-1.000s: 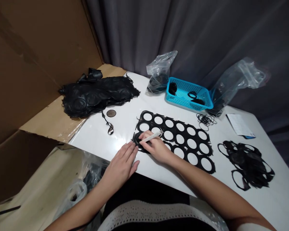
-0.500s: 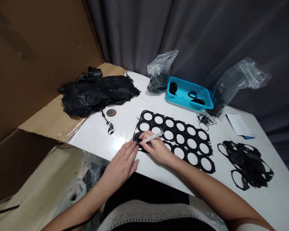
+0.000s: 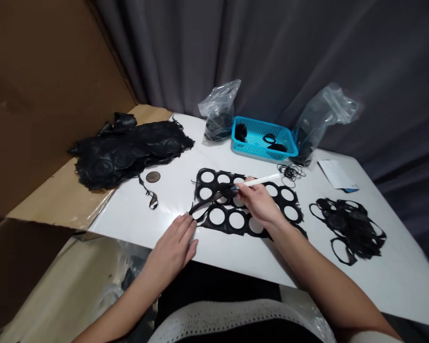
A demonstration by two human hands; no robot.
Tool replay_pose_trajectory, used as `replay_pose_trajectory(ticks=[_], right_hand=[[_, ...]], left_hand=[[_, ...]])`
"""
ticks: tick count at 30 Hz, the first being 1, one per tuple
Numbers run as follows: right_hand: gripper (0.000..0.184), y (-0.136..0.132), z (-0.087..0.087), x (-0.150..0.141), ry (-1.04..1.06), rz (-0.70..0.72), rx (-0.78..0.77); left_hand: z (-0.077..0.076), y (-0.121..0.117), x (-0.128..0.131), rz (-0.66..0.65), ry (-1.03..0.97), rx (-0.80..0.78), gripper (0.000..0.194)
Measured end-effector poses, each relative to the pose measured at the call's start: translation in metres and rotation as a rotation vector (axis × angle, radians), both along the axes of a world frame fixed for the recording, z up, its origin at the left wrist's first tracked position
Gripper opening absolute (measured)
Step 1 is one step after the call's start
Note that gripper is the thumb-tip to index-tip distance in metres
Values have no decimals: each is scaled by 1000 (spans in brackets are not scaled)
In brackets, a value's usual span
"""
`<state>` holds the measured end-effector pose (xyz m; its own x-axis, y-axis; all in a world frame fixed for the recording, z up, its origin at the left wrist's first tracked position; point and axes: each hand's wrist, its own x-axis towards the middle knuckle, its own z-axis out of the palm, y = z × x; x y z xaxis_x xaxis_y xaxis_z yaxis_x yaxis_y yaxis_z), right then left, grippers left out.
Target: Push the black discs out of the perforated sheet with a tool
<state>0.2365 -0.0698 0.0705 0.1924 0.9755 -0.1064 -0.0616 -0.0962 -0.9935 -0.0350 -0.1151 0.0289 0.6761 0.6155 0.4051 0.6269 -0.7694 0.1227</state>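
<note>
My right hand [image 3: 261,204] is closed around a slim white pen-like tool [image 3: 263,180], which points up and to the right. Its fingertips also pinch a dark rubbery piece [image 3: 229,191], from which a stretched strip [image 3: 206,204] runs down to the left. Under that lies a black rubber sheet [image 3: 227,224] with rows of round holes, white tabletop showing through them. At the sheet's left corner, my left hand [image 3: 174,242] rests flat with fingers extended, its tips touching the strip's end.
Layered black sheets [image 3: 128,152] lie at the left over cardboard [image 3: 53,193], near a dark disc [image 3: 153,177]. Behind are a blue basket [image 3: 262,151] and two clear bags [image 3: 218,107]. Thin black rings [image 3: 291,174], a paper [image 3: 338,174] and black scraps [image 3: 353,228] lie right.
My right hand has lifted away to the right from my left, drawing the dark piece up and stretching the strip. My left hand stays at the sheet's corner. The view has shifted right.
</note>
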Motion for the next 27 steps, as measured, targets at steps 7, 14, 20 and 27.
replay_pose_trajectory(ticks=[7, 14, 20, 27], right_hand=[[44, -99, -9, 175, -95, -757, -1], [38, -154, -13, 258, -991, -787, -334], [35, -102, 31, 224, -1278, -671, 9], [15, 21, 18, 80, -660, 82, 259]], left_hand=[[9, 17, 0, -25, -47, 31, 25], [33, 50, 19, 37, 41, 42, 27], [41, 86, 41, 28, 36, 5, 27], [8, 102, 60, 24, 70, -56, 35]])
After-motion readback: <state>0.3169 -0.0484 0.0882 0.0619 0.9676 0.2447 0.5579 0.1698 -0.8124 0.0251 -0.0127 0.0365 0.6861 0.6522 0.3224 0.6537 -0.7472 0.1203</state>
